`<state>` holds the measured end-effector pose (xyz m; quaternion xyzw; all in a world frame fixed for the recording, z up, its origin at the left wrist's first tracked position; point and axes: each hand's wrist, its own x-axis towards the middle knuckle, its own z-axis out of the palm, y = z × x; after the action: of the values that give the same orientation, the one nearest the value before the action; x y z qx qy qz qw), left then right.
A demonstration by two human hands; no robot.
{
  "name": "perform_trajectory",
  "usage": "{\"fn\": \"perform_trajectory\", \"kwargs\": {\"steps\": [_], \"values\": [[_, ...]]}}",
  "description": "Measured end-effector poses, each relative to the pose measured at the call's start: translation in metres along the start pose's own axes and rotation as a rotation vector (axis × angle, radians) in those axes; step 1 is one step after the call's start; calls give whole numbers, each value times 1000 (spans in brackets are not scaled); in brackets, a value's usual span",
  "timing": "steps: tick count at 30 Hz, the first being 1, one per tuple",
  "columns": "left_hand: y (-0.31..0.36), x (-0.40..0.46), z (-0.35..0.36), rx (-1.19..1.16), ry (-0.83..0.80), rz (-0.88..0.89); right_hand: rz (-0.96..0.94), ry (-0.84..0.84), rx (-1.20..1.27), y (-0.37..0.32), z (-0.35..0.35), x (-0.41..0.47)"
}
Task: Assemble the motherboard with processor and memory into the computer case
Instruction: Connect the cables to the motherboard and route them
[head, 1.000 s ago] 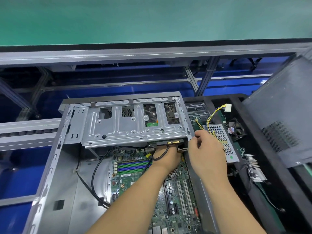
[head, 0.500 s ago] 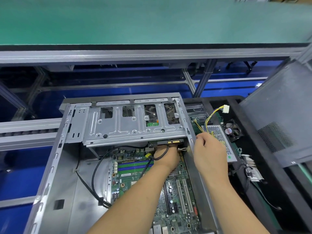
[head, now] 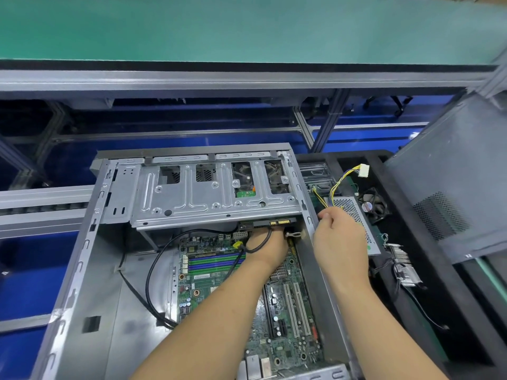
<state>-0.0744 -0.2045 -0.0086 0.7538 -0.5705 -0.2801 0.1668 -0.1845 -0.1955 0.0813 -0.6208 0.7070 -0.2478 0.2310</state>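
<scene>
The motherboard lies inside the computer case. Under the drive cage, the left hand has hidden fingers, so its grip is unclear. The right hand, beside the cage, pinches the yellow wires; it is best to pull them gently.

The right hand has lifted off the near right corner of the drive cage and drawn toward three o'clock. A second ago its fingers lay against the cage corner beside the case wall; now they are curled outside that wall, just by the yellow and black wires and the perforated metal box. Whether they pinch a wire cannot be told. The left hand has edged slightly toward twelve o'clock, its fingers hidden deeper under the cage. The camera view has tipped a little as well.
</scene>
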Motion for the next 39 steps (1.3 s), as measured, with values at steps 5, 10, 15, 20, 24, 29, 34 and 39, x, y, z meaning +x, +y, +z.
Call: {"fn": "perform_trajectory", "kwargs": {"steps": [5,10,15,20,24,29,34,39], "values": [[1,1,1,24,-27,-55,-10,-2,0,-1,0,-1],[1,1,-1,60,-37,-40,-13,-3,-6,-1,-1,-1],[-1,1,-1,61,-34,-25,-13,-4,0,-1,-1,-1],[0,3,3,55,22,-75,-18,-4,-3,-2,-1,-1],[0,5,8,74,39,-87,-21,-2,0,-3,-1,-1],[-2,5,8,68,39,-20,-17,-3,4,-2,-2,-1],[-2,5,4,90,8,10,-19,-8,3,-4,-2,0],[2,6,3,108,5,-19,-18,-7,-4,-5,-3,-2]]}}
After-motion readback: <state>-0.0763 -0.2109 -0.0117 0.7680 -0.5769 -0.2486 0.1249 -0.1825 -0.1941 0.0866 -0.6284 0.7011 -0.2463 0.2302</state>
